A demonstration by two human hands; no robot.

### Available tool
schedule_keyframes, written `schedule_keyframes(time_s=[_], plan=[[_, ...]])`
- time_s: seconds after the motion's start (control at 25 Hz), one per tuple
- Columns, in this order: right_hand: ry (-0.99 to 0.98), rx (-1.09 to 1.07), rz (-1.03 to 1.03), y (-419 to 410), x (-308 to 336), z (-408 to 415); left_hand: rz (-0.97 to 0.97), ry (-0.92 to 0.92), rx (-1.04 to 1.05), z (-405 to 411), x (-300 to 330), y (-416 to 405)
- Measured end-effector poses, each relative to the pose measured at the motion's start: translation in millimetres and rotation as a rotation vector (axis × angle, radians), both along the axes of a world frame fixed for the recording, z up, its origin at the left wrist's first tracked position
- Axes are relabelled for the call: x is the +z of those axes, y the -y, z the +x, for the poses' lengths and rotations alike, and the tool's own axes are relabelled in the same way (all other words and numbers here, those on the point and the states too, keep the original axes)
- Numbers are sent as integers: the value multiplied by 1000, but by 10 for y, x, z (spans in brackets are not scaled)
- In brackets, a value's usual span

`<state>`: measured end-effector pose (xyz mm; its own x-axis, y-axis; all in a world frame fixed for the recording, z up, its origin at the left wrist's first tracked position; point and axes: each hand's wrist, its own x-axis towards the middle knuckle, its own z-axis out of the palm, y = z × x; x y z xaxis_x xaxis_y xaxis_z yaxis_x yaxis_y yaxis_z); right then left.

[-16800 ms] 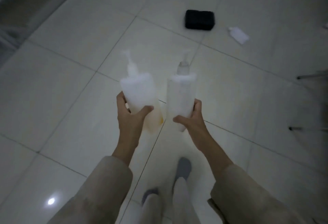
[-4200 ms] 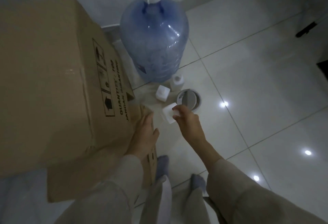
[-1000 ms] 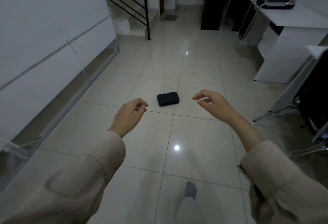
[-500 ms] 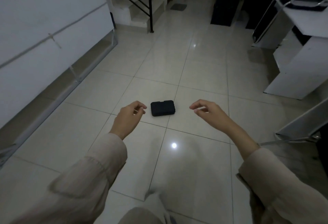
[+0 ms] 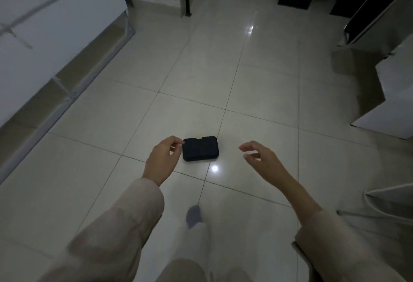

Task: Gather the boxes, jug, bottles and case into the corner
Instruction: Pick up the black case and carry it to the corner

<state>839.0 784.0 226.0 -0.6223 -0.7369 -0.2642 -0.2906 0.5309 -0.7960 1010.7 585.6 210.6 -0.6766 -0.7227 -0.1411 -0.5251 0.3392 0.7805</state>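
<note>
Head view: black case [image 5: 200, 148] lies flat on glossy floor tile [image 5: 257, 85], between your hands. Left hand [image 5: 162, 161] loosely curled, holding nothing, fingertips overlapping case's left edge in frame; contact unclear. Right hand [image 5: 260, 158] half spread, holding nothing, well apart. Risks: case low and flat, fingers may skid off on slick tile; dim light hides edges. Room: open floor ahead; white shelf unit [image 5: 53, 42] left, white desk [image 5: 393, 103] right, both well clear.

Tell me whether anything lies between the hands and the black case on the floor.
Nothing visible does. The black case lies alone on bare floor tiles. The left hand hangs by its left edge and the right hand to its right, both empty.
</note>
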Motion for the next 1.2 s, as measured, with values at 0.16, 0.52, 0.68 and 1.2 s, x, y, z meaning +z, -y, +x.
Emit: schedule_keyframes(time_s=[0.16,0.52,0.68,1.2], plan=[[90,-46,40,618,-738,-452,59,26,46,-625,-652,384],[210,-148,164,1488,-3788,-1205,156,182,127,-1336,-3666,943],[257,-248,141,1839,-5134,-1485,180,221,198,-1549,-5005,1209],[517,-480,173,2386,-6682,-1962,562,77,533,-1896,-6572,1763]])
